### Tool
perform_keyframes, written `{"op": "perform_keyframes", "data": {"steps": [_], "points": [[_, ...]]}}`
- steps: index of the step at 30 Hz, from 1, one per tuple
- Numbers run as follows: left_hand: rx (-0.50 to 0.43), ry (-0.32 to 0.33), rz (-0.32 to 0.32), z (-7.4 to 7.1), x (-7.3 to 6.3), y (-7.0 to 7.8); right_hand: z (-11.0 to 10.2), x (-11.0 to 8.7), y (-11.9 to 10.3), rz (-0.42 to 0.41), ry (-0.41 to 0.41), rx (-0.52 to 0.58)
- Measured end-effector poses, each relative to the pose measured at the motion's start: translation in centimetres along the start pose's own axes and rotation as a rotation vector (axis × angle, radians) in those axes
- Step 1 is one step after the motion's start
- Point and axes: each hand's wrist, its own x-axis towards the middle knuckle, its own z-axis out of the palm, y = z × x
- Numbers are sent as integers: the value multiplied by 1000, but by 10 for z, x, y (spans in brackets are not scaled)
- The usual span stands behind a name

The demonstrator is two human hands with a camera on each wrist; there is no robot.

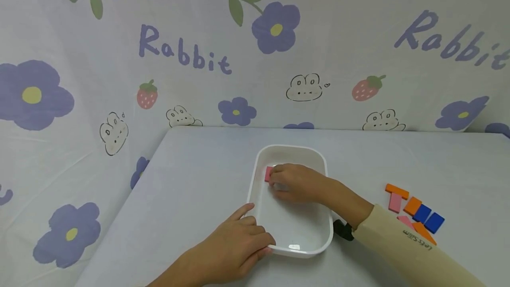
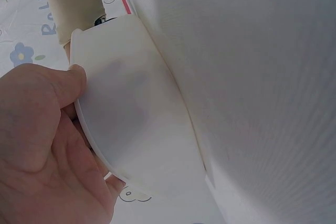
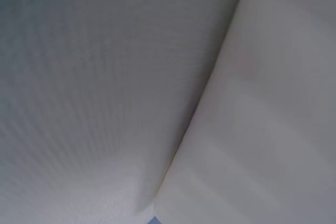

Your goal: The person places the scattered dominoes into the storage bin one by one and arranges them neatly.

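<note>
Right hand (image 1: 296, 183) inside the tray (image 1: 288, 229), palm down, fingers bent. Tips meet the right side of the pink block (image 1: 268, 174), which sits by the tray's left wall, toward its far-left corner. Whether they pinch it or only touch, cannot tell; the knuckles cover that side of the block, and the thumb is hard to make out. Wrist crosses the tray's right rim, forearm slanting in from the near right.

Left hand (image 1: 233, 245) grips the tray rim at the near-left corner: one finger along the left edge, the others bent toward the near edge. Left wrist view shows the rim between thumb and fingers; parts of the fingers lie behind the wall.

Dark thing (image 1: 341, 230) at the right wrist, mostly covered by the sleeve (image 1: 398, 242); unclear what it is. Sleeve runs off the frame's bottom, as does the left forearm.

On the table (image 1: 191, 176), right of the tray: orange bar (image 1: 396, 191), other flat orange, pink and blue pieces (image 1: 422, 213), some touching; one pink piece partly covered. Right wrist view: pale surfaces only, no fingers. Flowered cloth (image 1: 199, 12) beyond the table's far edge.
</note>
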Motion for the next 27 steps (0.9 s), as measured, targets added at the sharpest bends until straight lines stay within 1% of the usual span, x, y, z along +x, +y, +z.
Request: {"op": "perform_keyframes", "data": {"steps": [6,13,21,27], "points": [[4,2,4,0,1,0,-3,-2,-1,-5,9,-6],[12,11,11,1,2,0,-7,-7,-4,51,11,19],[4,24,7,1,1,0,-13,-15,-6,58,27,26],[0,35,14,1,1,0,-20,-26,-10,95,22,44]]}}
